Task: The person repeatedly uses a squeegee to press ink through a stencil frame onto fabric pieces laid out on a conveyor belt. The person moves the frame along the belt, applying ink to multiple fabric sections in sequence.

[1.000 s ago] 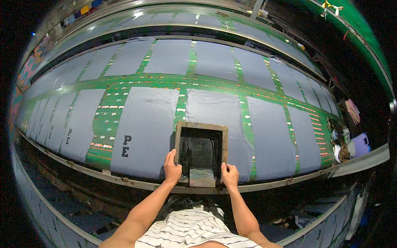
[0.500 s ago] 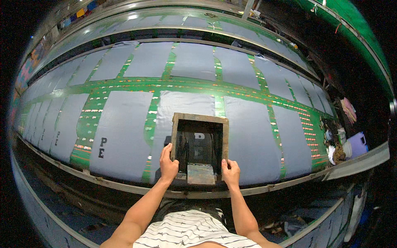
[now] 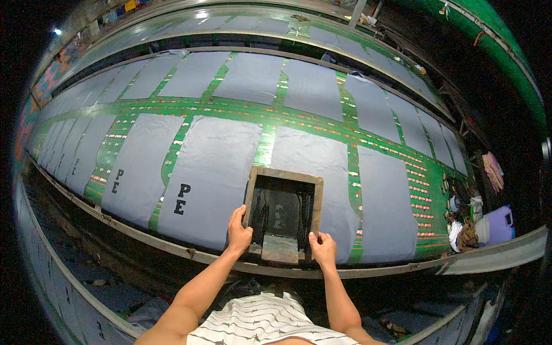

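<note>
A wooden screen-printing frame [image 3: 287, 173] with a dark mesh lies over the lower part of a grey-blue fabric panel [image 3: 310, 146]. Inside it, at the near end, leans a flat squeegee [image 3: 280, 249] with a worn, pale face. My left hand [image 3: 239, 232] is closed on the frame's left side bar. The right side bar, close to its near corner, is gripped by my right hand [image 3: 324, 249]. To the left, another fabric panel [image 3: 213, 149] carries black printed lettering. Neither hand touches the squeegee.
The long green table [image 3: 230, 109] bears two rows of fabric panels. At its right end stand a purple plastic jug [image 3: 498, 225] and bundled rags [image 3: 467, 234]. A metal rail [image 3: 190, 253] runs along the near edge. Another long table [image 3: 322, 35] stands beyond.
Both hands have shifted the frame, with the squeegee in it, one panel to the right. The panel it covered now lies uncovered and shows black lettering. The view has shifted too.
</note>
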`<state>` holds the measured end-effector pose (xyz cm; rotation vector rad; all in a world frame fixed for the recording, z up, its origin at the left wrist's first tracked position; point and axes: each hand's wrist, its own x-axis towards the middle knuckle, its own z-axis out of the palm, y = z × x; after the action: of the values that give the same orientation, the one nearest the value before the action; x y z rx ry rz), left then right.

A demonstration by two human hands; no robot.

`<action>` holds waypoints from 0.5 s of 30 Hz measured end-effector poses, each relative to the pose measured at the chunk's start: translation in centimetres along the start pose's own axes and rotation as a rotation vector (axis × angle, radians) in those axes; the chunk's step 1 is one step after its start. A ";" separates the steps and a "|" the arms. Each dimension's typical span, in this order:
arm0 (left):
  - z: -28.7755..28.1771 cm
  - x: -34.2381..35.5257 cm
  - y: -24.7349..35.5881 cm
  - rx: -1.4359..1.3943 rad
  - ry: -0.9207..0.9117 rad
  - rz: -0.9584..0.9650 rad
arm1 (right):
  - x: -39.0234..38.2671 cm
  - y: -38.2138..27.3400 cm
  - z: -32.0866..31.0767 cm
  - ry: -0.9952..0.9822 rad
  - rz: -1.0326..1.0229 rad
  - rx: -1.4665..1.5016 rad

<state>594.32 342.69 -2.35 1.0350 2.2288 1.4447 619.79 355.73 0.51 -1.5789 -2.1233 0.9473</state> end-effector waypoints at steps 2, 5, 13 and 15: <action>0.8 -0.6 0.0 0.010 -0.007 0.002 | 0.1 1.2 -0.5 -0.036 0.025 -0.014; 1.7 -1.3 -0.2 0.009 -0.014 -0.002 | 0.1 2.6 -0.7 -0.056 0.028 -0.041; 2.1 -2.2 -0.5 -0.007 -0.027 -0.021 | -0.9 3.9 -0.8 -0.089 0.038 -0.044; 2.0 -2.1 -0.5 0.026 -0.024 -0.029 | -0.7 3.2 -1.1 -0.117 0.056 -0.048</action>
<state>596.78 342.42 -4.03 1.0182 2.2423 1.3880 623.01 355.94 -0.83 -1.6523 -2.2054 1.0379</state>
